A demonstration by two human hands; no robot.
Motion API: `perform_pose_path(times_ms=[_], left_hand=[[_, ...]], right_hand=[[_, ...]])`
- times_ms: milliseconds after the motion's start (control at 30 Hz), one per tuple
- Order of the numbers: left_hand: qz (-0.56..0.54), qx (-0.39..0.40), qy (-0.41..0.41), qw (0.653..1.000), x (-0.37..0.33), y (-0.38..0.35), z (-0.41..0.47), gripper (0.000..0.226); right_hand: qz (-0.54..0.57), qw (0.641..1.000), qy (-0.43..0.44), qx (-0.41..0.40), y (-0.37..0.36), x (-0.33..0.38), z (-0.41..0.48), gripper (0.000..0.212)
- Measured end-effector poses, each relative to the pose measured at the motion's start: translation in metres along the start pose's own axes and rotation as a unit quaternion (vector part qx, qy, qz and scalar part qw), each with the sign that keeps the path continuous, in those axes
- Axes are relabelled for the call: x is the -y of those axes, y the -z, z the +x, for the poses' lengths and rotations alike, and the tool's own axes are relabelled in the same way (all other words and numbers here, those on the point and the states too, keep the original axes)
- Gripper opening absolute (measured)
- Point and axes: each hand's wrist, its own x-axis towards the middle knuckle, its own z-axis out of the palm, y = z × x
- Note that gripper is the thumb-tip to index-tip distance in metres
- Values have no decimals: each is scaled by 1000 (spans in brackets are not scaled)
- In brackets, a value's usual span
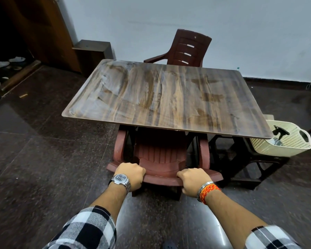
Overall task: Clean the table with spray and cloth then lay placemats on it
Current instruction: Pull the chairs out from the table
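Step in hand: we judge it to be shifting the near chair point(162, 159) at the table point(169, 97); whether it goes in or out we cannot tell from a single view.
Left hand: our left hand point(131, 175) is curled shut over the top edge of the chair back, left of centre, knuckles up.
Right hand: our right hand point(192, 180) is clenched on the same edge, right of centre; the two hands sit apart at about equal height.
Chair position: seat tucked under the near table edge, armrests passing beneath the top.
Doing it well: we should keep both grips level and move the chair straight along its own line, so the armrests do not catch the underside of the top or the stool point(241, 159) just beside it on the right.
Table surface: bare, with streaky marks that read as damp wipe smears; no placemats are in view.
Table location: centre of view, directly beyond the chair, with a second chair point(187, 49) at its far side.
Table long axis: runs left to right across the view, far-left corner to near-right corner slightly skewed; short sides point left and right.
Spray bottle: the spray bottle point(280, 135) lies in the cream basket point(285, 150) on the stool, right of the table's near-right corner, trigger head uppermost.
Cloth: not seen.
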Motion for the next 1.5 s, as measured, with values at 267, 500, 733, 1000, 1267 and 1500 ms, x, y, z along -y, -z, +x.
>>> perform_pose_path(times_ms=[267, 500, 733, 1000, 1267, 1500], left_hand=[[-81, 11, -27, 996, 7, 5, 1, 75], [-129, -152, 50, 979, 40, 24, 16, 91], [-123, -161, 135, 970, 126, 17, 17, 92], [-105, -182, 188, 959, 305, 13, 1, 80], [-86, -200, 196, 956, 486, 35, 0, 75], [-78, -224, 204, 950, 622, 48, 60, 75]], right_hand=[[147, 986, 53, -50, 1, 0, -1, 85], [184, 964, 22, -192, 31, 10, 59, 62], [130, 960, 38, -243, 71, 71, 138, 64], [129, 951, 27, -281, 145, 212, 266, 70], [118, 942, -13, -315, 239, 316, 391, 75], [94, 940, -34, -327, 291, 351, 514, 75]])
